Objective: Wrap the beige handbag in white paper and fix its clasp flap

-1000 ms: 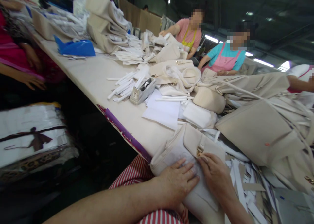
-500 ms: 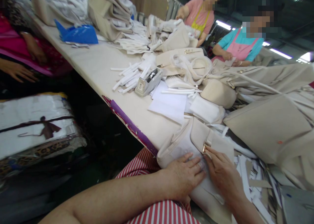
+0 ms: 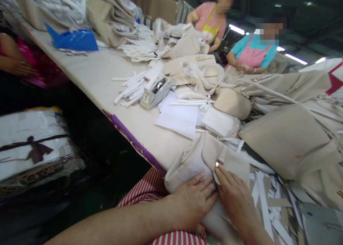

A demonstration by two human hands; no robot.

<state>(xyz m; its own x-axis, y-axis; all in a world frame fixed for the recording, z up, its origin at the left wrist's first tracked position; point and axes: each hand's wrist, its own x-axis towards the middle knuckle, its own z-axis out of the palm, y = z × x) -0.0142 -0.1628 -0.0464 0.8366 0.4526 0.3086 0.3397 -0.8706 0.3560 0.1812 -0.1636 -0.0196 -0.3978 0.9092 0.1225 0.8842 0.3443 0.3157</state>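
Note:
A beige handbag (image 3: 187,166) leans at the table's near edge, partly over my lap, with a whitish covering over much of its front. My left hand (image 3: 194,202) lies flat on that front, its fingers stretched out. Just to its right, my right hand (image 3: 235,198) has its fingers pressed together on the end of the bag's strap tab (image 3: 217,177), directly below a small gold buckle (image 3: 217,164). The thumb and the bag's lower part are mostly hidden behind my hands.
Beyond the bag are white paper (image 3: 178,116), a tape dispenser (image 3: 155,94) and white tubes (image 3: 131,89). Beige bags (image 3: 286,137) and scrap strips (image 3: 259,191) crowd the right. A blue holder (image 3: 75,39) stands farther back. Co-workers are across the table and at left.
The view has swung slightly, so most things sit farther left. Both my hands stay on the bag in nearly the same places. The left co-worker's hands have drawn together.

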